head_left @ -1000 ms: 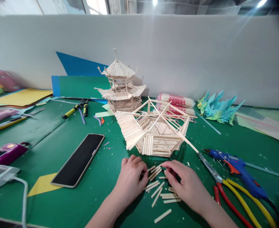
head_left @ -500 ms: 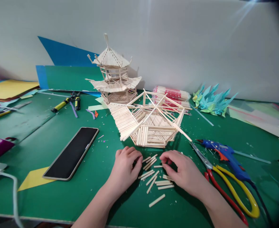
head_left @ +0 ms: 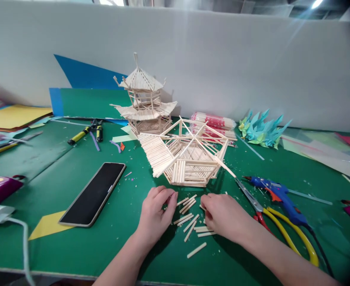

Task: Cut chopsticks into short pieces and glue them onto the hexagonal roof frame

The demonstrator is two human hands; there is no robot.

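Several short wooden sticks point(head_left: 197, 250) lie loose on the green table between my two hands. My left hand point(head_left: 157, 214) rests left of them, thumb and forefinger brought together; whatever may be in the pinch is hidden. On the other side, my right hand point(head_left: 225, 216) has its fingers curled down around a short stick, of which only a small end peeks out. Just beyond both hands stands a stick frame point(head_left: 189, 167), many-sided, with crossing roof beams and one roof panel covered on its left. A finished-looking stick pagoda point(head_left: 145, 111) rises behind it.
Scissors point(head_left: 258, 206) with red and yellow handles and a blue glue gun point(head_left: 279, 194) lie at right. A phone point(head_left: 93, 194) rests on the left, near yellow-handled pliers point(head_left: 81, 135). Bagged sticks point(head_left: 213, 121) and a turquoise paper-leaf piece point(head_left: 262, 129) sit along the wall.
My right hand has turned and its fingers have closed further over the short stick. My left thumb and forefinger have drawn together. The view has tilted slightly upward.
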